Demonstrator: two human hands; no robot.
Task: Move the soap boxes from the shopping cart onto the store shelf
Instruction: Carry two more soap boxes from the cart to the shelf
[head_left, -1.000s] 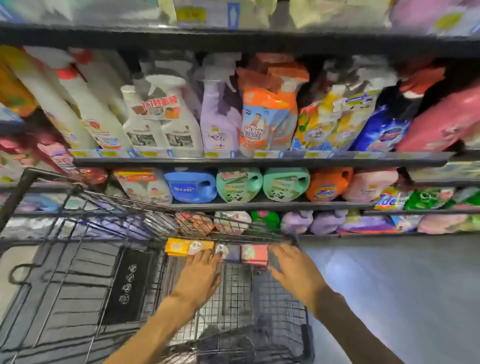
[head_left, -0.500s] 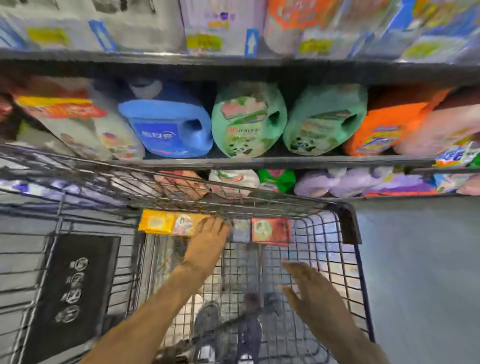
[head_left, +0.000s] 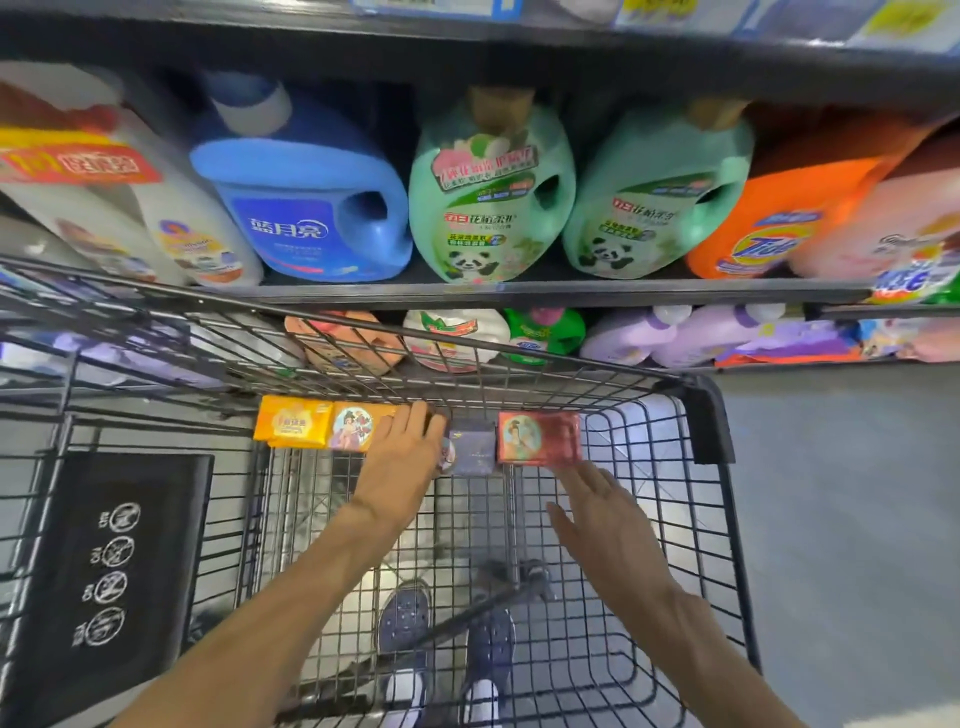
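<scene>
right hand has risen, open, toward glossy red box; left hand flat on boxes.

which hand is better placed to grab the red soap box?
Right. The right hand hovers open just below the red soap box, fingertips nearly touching it. The left hand is already resting on the yellow boxes.

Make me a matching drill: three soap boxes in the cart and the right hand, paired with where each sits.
Column 1:
1. yellow soap box
2. dark blue soap box
3. red soap box
4. right hand

Column 2:
A. middle of the row
B. far left of the row
C. open, just short of the red box
D. far right of the row

Pairs: 1-B, 2-A, 3-D, 4-C
</scene>
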